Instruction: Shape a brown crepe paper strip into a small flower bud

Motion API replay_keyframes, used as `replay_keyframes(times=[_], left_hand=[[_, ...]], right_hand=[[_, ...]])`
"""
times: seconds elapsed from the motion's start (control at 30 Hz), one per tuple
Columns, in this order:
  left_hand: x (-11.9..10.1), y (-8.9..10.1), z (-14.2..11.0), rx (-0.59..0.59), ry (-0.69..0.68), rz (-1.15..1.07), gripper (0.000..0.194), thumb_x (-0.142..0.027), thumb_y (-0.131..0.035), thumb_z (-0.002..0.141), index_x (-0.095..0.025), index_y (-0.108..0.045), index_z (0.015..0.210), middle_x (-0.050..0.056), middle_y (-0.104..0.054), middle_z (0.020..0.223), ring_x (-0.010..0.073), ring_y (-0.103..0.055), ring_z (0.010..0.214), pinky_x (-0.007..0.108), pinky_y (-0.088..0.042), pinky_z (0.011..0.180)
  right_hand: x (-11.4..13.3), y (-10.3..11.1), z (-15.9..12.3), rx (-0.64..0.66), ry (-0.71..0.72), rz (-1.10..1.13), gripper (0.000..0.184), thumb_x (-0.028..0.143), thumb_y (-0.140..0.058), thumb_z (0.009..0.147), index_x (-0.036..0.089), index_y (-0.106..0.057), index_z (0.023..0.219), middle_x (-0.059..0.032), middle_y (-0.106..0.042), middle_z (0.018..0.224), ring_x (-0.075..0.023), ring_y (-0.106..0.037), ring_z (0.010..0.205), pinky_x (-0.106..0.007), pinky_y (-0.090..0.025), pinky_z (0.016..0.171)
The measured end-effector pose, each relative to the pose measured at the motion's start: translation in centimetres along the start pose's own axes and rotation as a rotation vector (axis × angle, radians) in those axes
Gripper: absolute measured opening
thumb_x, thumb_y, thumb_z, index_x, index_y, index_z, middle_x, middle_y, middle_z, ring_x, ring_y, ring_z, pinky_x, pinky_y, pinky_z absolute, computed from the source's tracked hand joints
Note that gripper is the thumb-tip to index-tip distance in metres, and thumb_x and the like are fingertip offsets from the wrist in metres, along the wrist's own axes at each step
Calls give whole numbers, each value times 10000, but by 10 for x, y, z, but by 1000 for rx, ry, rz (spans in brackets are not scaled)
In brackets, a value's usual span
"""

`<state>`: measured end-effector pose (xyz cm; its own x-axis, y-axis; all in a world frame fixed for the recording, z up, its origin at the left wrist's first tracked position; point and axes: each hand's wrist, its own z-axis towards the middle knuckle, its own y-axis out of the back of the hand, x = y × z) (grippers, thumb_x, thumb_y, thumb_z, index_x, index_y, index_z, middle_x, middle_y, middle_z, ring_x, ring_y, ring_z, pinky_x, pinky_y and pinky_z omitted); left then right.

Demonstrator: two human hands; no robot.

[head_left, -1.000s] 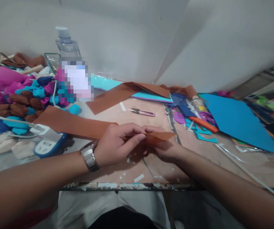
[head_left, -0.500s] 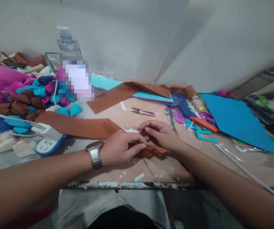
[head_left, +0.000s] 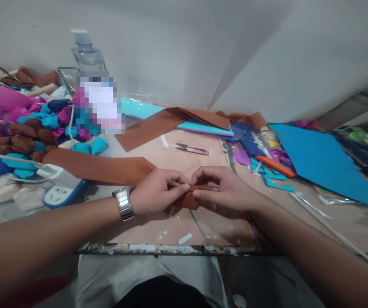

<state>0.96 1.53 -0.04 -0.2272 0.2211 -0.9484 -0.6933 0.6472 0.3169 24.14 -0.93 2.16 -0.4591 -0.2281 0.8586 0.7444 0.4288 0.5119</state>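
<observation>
Both my hands pinch a small folded piece of brown paper (head_left: 188, 200) just above the table, their fingertips almost meeting. My left hand (head_left: 158, 190), with a metal watch (head_left: 125, 204) at its wrist, grips the piece's left part between thumb and fingers. On the other side, thumb and forefinger of my right hand (head_left: 225, 186) close on its upper right edge. A long brown strip (head_left: 100, 167) runs from the left pile to behind my left hand; whether it joins the held piece is hidden. Beyond my hands lie small pink thread snips (head_left: 193, 149).
Coloured paper bundles (head_left: 23, 141), a power strip (head_left: 63, 190) and a bottle (head_left: 87, 53) occupy the left. Another brown strip (head_left: 148, 126) lies at the back. An orange cutter (head_left: 275, 166), a blue sheet (head_left: 325, 162) and a white stick (head_left: 331, 226) are on the right.
My right hand has come down onto the brown piece, its thumb and forefinger now closed on it. My left fingers have drawn in beside them. The view has shifted slightly.
</observation>
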Motion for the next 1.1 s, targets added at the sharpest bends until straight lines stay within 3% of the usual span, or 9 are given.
replay_keyframes(times=[0.17, 0.37, 0.6, 0.83, 1.1], left_hand=[[1, 3, 1, -16, 3, 18, 204, -287, -606, 926, -139, -658, 795, 1, -654, 695, 99, -567, 626, 197, -415, 582], [-1, 3, 2, -4, 59, -43, 181, -295, -618, 914, -145, -658, 819, -10, -640, 700, 94, -558, 625, 195, -410, 583], [-1, 1, 0, -1, 71, -89, 249, -367, -635, 931, -138, -681, 846, 5, -650, 698, 97, -568, 619, 197, -417, 576], [-5, 1, 0, -29, 43, -48, 168, -282, -646, 910, -138, -671, 827, -1, -662, 680, 89, -573, 603, 186, -410, 565], [-3, -1, -2, -37, 43, -38, 210, -319, -626, 940, -142, -725, 883, 20, -713, 737, 102, -600, 641, 201, -445, 596]], right_hand=[[-4, -9, -2, -127, 207, -244, 225, 241, -713, 890, 225, -685, 1113, -48, -742, 1063, -191, -685, 930, -300, -529, 821], [-9, -12, -1, -190, 383, -315, 129, 177, -661, 929, 223, -696, 1044, -24, -746, 967, -142, -689, 865, -264, -529, 785], [-7, -10, -1, -215, 424, -346, 88, 193, -657, 946, 216, -699, 1019, -33, -745, 924, -147, -681, 835, -276, -529, 751], [-4, -10, -1, -223, 499, -384, 117, 166, -653, 937, 212, -699, 1034, -27, -754, 930, -143, -687, 863, -277, -545, 790], [-7, -10, -1, -245, 533, -425, 160, 121, -666, 916, 218, -710, 1035, -21, -763, 954, -152, -687, 878, -295, -558, 804]])
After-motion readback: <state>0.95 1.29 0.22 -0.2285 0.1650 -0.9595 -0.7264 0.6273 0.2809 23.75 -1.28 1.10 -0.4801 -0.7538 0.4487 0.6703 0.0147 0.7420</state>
